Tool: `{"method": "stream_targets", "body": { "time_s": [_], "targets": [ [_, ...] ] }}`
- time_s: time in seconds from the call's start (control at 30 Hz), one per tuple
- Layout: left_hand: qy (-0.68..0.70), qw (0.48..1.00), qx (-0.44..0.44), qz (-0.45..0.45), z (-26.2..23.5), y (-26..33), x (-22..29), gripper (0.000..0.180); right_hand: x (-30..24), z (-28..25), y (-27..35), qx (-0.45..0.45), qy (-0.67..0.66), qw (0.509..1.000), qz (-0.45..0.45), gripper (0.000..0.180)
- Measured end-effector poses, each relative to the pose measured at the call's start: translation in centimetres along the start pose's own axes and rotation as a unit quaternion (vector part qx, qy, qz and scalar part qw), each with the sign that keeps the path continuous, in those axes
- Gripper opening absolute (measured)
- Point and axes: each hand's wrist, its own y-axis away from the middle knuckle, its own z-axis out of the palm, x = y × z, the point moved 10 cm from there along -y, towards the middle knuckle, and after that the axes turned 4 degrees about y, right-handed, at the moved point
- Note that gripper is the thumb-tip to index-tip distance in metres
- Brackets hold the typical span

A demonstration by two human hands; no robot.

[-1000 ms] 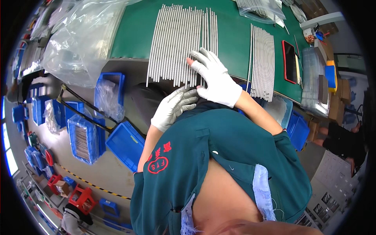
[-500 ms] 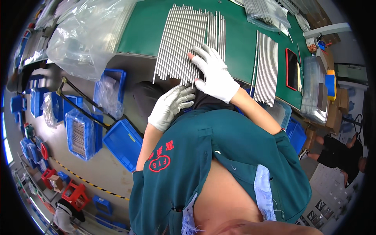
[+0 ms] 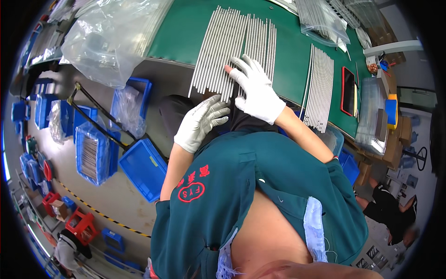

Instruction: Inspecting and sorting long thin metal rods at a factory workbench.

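Observation:
A row of thin silver metal rods (image 3: 218,51) lies side by side on the green table (image 3: 179,35), its near ends jutting past the table's edge. A narrow gap splits the row. My right hand (image 3: 258,90), in a white glove with one fingertip bare, rests on the rods right of the gap, fingers spread. Just below the rods' near ends is my left hand (image 3: 202,122), also gloved. Its fingers are stretched and slightly bent, with nothing seen in them. Farther right lies a second row of rods (image 3: 319,88).
A clear plastic bag (image 3: 104,44) covers the table's left side; bagged rods (image 3: 320,21) lie at the back right. A red-edged phone-like device (image 3: 347,90) is at the right. Blue bins (image 3: 144,169) stand on the floor at left. Two other people are farther off.
The view has shifted slightly. The rod group right of the gap looks wider and the left one narrower. My right hand has moved a little across the rods; my left stays by their ends.

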Motion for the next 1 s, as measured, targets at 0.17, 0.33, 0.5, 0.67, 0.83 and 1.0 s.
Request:
{"method": "stream_targets", "body": {
  "time_s": [0.17,0.33,0.5,0.67,0.83,1.0],
  "targets": [
    [0.008,1.0,-0.015,0.005,-0.2,-0.1,0.1,0.052,-0.9,-0.2,-0.4,-0.007,-0.037,0.999,-0.009,0.066],
    [0.013,1.0,-0.023,0.006,-0.1,-0.2,0.0,0.052,-1.6,0.0,-0.8,0.003,0.008,0.999,-0.036,0.065],
    [0.011,0.999,-0.029,0.011,-0.1,-0.3,-0.1,0.051,-1.8,0.0,-1.4,0.009,-0.021,0.999,-0.027,0.064],
    [0.023,0.999,-0.028,0.014,-0.4,-0.4,-0.1,0.051,-2.1,0.9,-1.7,-0.012,-0.004,0.999,-0.036,0.068],
    [0.018,0.999,0.002,0.038,-1.5,0.0,1.1,0.05,-1.4,0.8,-2.7,0.034,-0.013,0.999,-0.034,0.065],
    [0.075,0.994,0.034,0.079,-3.1,0.3,3.0,0.041,-1.7,1.2,-3.1,0.021,0.008,0.999,-0.046,0.063]
  ]
}}
